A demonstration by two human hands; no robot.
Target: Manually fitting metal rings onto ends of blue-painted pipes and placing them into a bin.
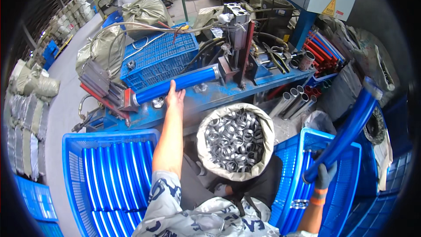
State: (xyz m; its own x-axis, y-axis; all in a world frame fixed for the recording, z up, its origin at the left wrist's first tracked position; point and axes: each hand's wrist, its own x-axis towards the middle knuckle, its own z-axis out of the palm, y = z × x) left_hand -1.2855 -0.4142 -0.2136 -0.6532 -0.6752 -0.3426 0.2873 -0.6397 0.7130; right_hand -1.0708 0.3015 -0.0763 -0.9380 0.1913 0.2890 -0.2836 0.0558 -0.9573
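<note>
My left hand (175, 98) lay flat on a tube (175, 85) seemingly seated in the press (232, 39); my right hand (323, 176) gripped the next tube (346, 131), crates (72, 166) of others waiting.

The right hand (325, 176) hides the lower end of its blue tube (346, 131). Beside the ring sack (235, 139), the left crate (72, 166) runs off the bottom edge.

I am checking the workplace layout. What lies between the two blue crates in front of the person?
In the head view, a sack of metal rings stands between the left crate and the right crate.
</note>
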